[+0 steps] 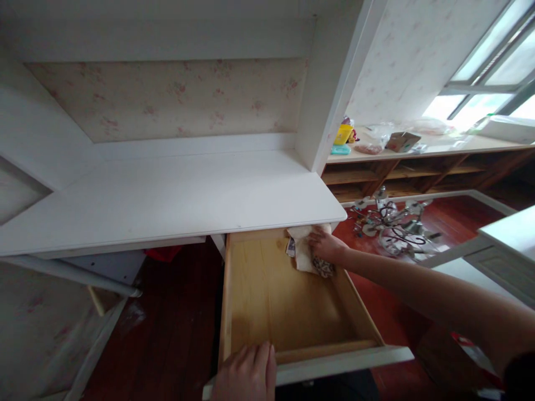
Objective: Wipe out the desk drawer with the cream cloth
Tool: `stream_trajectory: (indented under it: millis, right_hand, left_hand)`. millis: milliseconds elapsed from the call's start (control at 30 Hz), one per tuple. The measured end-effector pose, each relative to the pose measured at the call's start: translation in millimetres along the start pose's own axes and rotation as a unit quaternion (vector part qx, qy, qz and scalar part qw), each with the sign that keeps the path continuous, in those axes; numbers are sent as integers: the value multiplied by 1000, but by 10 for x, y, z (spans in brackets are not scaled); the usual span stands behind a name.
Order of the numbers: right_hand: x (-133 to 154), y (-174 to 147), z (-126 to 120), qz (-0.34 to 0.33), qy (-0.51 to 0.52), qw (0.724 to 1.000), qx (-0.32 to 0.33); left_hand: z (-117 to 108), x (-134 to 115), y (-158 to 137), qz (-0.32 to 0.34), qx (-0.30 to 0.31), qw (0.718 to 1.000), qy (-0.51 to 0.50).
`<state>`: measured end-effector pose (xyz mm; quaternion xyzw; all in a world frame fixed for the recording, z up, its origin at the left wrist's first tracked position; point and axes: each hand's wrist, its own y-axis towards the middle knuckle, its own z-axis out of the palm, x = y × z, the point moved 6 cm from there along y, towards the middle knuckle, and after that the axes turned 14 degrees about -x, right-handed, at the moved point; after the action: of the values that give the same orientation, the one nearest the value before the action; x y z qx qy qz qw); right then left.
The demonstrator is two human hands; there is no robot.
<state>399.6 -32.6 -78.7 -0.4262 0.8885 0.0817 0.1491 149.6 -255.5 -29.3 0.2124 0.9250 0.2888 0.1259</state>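
Observation:
A wooden drawer (271, 301) with a white front is pulled out from under the white desktop (200, 195). My left hand (246, 373) is closed over the left part of the drawer's front edge, its fingertips partly hidden. Inside the drawer, at the back right corner, my right hand (324, 245) presses on a cream cloth (304, 253) with a brown patterned part, its fingers curled into the fabric. Part of the cloth lies hidden under that hand.
White shelving with an upright side panel (330, 83) rises above the desktop. To the right, a chandelier (397, 223) lies on the red floor before a low wooden shelf unit (418, 172) holding bags and a box (402, 141). A white cabinet (501, 256) stands at far right.

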Motion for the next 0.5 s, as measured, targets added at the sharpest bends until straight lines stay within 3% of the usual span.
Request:
stream_trajectory:
  millis: [233,400,500]
  right_hand:
    - [239,-95,-172,41,60,996,48]
    - [564,-435,-418,60,150,985,51]
    - [747,-675,-559,102,186,973,91]
  left_hand:
    - [-64,-30,-37,-2,10,1000,-9]
    - [-99,-40,-8,-10,10,1000,-6]
    - [-97,-49,-11,-2,2,1000,-11]
